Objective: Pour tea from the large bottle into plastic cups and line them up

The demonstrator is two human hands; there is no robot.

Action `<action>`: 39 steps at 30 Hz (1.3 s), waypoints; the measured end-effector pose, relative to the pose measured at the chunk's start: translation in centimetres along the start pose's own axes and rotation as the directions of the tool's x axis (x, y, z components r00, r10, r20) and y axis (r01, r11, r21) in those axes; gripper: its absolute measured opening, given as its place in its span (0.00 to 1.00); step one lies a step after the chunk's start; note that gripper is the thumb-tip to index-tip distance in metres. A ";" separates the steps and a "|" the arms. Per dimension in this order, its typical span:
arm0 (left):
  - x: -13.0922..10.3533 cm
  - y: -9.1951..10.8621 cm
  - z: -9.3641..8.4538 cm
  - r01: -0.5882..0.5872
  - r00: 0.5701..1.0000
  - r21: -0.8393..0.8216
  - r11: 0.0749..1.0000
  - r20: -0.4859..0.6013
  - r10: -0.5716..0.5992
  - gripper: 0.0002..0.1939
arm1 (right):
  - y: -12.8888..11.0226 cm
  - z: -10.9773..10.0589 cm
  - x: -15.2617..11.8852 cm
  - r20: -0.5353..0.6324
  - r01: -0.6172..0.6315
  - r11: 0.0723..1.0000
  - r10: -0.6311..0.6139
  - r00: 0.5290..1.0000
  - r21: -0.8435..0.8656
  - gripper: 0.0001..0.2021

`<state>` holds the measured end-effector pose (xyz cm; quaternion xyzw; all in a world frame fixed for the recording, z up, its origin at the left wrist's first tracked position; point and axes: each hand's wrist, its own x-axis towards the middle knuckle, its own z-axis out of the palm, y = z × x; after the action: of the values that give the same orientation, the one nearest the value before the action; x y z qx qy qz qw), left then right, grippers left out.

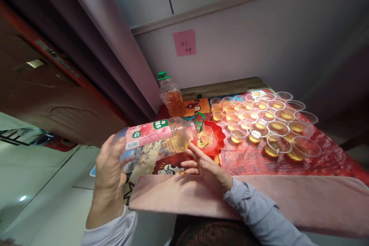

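Note:
My left hand (111, 165) grips the base of a large clear juice bottle (150, 134) with a pink label, tipped nearly flat with its neck to the right. Amber juice lies low inside, towards the neck, where a green ring handle (200, 120) hangs. Below the mouth, a clear plastic cup (205, 135) stands on a red scalloped plate (220, 142). Whether juice is flowing is hard to make out. Fingers apart, my right hand (206, 165) is just below the bottle's neck, palm partly up and holding nothing; whether a fingertip touches the bottle I cannot tell.
Several clear cups of amber juice (259, 132) stand close together on the red tablecloth (245, 165) at the right. A second juice bottle (172, 98) with a green cap stands upright behind, near a loose green cap (199, 96). A pink padded bench (178, 196) runs along the table's near side.

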<state>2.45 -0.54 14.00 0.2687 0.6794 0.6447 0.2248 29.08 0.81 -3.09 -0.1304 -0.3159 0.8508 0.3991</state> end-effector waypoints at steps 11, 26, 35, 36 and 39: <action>0.3 -0.4 -0.6 -0.020 0.999 -0.002 1.000 0.029 0.020 0.43 | 0.1 0.0 0.1 -0.004 0.001 1.000 -0.001 1.000 0.009 0.46; 0.6 -0.6 -0.8 -0.035 0.998 -0.006 0.999 0.045 0.035 0.44 | 0.0 0.0 0.0 -0.003 0.000 1.000 0.000 1.000 0.010 0.47; 0.5 -0.4 -0.6 -0.032 0.999 -0.004 0.999 0.042 0.032 0.46 | 0.0 -0.1 0.1 -0.007 -0.009 1.000 0.009 1.000 0.013 0.49; 0.5 -0.4 -0.5 -0.030 0.999 -0.003 1.000 0.041 0.030 0.47 | 0.1 -0.1 0.1 -0.006 -0.009 1.000 0.009 1.000 0.013 0.49; 0.3 -0.2 -0.2 -0.031 0.999 0.000 1.000 0.034 0.030 0.49 | 0.1 -0.2 0.1 -0.005 -0.007 1.000 0.007 1.000 0.014 0.49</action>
<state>2.06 -0.48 13.82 0.2900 0.6716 0.6432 0.2263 29.05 0.94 -3.32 -0.1310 -0.3084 0.8541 0.3979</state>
